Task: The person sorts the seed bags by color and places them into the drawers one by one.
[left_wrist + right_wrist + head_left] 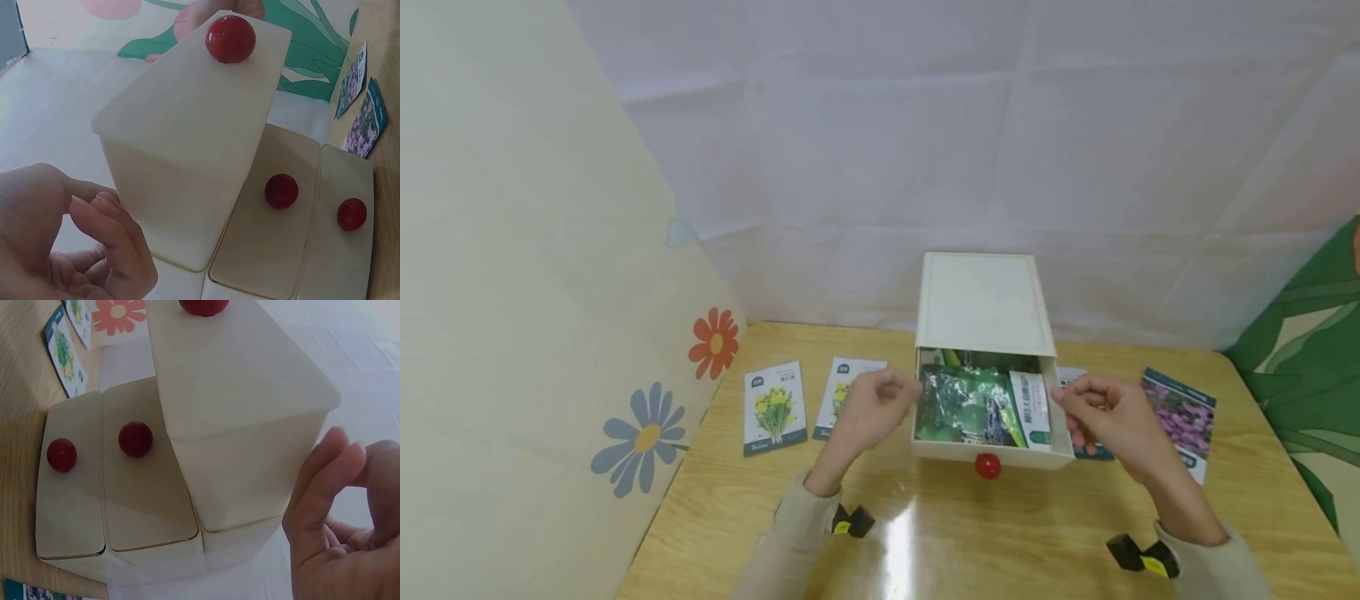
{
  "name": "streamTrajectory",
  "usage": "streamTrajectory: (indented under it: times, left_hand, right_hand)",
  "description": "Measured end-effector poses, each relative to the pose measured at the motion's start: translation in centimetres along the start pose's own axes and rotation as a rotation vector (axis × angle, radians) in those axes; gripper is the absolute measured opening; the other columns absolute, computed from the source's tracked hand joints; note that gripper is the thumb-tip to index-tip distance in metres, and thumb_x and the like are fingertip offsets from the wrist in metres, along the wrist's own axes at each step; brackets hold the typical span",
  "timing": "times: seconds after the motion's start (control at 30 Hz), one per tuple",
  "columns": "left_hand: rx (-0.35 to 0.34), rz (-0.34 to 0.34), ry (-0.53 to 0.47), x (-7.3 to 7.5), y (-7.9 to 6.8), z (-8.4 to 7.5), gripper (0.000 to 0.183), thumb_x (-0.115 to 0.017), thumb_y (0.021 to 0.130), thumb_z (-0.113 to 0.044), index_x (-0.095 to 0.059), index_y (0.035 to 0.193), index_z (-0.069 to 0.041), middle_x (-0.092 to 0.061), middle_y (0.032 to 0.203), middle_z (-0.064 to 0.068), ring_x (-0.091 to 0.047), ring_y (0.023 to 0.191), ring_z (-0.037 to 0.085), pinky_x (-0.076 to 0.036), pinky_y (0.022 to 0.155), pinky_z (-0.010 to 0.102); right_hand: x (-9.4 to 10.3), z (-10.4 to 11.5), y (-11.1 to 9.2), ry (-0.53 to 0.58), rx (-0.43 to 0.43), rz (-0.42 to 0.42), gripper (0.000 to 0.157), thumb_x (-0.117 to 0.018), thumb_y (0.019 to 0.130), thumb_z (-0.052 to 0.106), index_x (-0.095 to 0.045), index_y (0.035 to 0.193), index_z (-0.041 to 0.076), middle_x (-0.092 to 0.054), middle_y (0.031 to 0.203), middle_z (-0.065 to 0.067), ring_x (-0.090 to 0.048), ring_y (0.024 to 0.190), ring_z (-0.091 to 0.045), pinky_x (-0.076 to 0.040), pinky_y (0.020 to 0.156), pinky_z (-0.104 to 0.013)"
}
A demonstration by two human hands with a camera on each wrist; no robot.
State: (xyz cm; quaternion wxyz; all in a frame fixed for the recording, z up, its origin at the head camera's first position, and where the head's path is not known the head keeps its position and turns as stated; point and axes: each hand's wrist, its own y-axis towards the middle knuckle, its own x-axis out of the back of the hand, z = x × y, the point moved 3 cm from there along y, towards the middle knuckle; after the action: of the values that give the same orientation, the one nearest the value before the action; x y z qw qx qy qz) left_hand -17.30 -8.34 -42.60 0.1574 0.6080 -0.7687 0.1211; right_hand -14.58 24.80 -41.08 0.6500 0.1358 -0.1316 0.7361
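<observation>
A small off-white cabinet (983,302) has its top drawer (943,451) pulled far out; a round red knob (988,467) sits on the drawer's front. Inside lie several glossy seed packets (962,402), mostly green with white lettered parts. My left hand (868,408) is at the drawer's left wall, thumb and curled fingers pinching its upper edge. On the opposite side my right hand (1108,421) pinches the right wall's edge, its other fingers curled outside. In both wrist views the two lower drawers (262,244) stand closed, each with a red knob.
Two yellow-flower packets (775,408) lie on the wooden table (715,517) left of the cabinet. To the right lie a purple-flower packet (1180,417) and another one (1093,452) partly hidden by my right hand. A white cloth backdrop (880,167) hangs behind.
</observation>
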Motion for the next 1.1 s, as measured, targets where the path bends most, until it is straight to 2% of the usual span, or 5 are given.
streamTrajectory:
  times: [0.13, 0.4, 0.57, 0.8, 1.1]
  left_hand:
    - [0.0, 0.005, -0.011, 0.0, -0.1, 0.0, 0.033, -0.067, 0.105, -0.042, -0.078, 0.104, -0.011, -0.077, 0.091, 0.004, -0.076, 0.093, 0.026, -0.067, 0.079, 0.036]
    - [-0.04, -0.007, -0.006, 0.1, 0.1, 0.0, 0.029, -0.067, 0.105, -0.039, -0.077, 0.104, -0.012, -0.078, 0.094, 0.004, -0.075, 0.092, 0.019, -0.067, 0.083, 0.035]
    - [-0.039, -0.023, -0.031, 0.2, 0.2, -0.1, 0.027, -0.068, 0.105, -0.035, -0.076, 0.109, -0.011, -0.079, 0.101, 0.007, -0.077, 0.094, 0.024, -0.068, 0.084, 0.037]
    - [-0.056, -0.046, -0.062, 0.5, 0.7, -0.3, 0.024, -0.068, 0.106, -0.028, -0.073, 0.111, -0.006, -0.076, 0.093, 0.013, -0.073, 0.08, 0.03, -0.066, 0.068, 0.033]
    - [-0.082, -0.064, -0.124, 0.9, 1.6, 0.0, 0.026, -0.067, 0.106, -0.023, -0.067, 0.12, -0.001, -0.074, 0.108, 0.016, -0.074, 0.093, 0.04, -0.068, 0.074, 0.041]
  right_hand:
    - [0.0, 0.1, -0.1, 0.0, 0.003, -0.004, 0.035, -0.065, 0.109, 0.026, -0.065, 0.103, -0.008, -0.064, 0.064, -0.003, -0.058, 0.05, -0.019, -0.053, 0.042, -0.032]
    - [-0.1, 0.3, -1.0, -0.076, 0.04, -0.054, 0.03, -0.068, 0.107, 0.026, -0.067, 0.1, -0.003, -0.066, 0.064, -0.005, -0.059, 0.05, -0.02, -0.052, 0.041, -0.031]
    - [-0.6, 1.0, -1.8, -0.19, 0.188, -0.153, 0.019, -0.073, 0.104, 0.018, -0.07, 0.095, 0.002, -0.068, 0.066, -0.006, -0.061, 0.051, -0.016, -0.047, 0.04, -0.026]
    - [-1.2, 1.8, -2.7, -0.317, 0.368, -0.313, 0.005, -0.08, 0.095, 0.006, -0.076, 0.093, 0.005, -0.073, 0.074, -0.004, -0.061, 0.056, -0.005, -0.051, 0.05, -0.015]
    - [-1.9, 2.4, -3.9, -0.391, 0.497, -0.422, 0.018, -0.085, 0.085, -0.003, -0.077, 0.097, 0.008, -0.069, 0.075, 0.003, -0.055, 0.06, 0.0, -0.046, 0.051, -0.01]
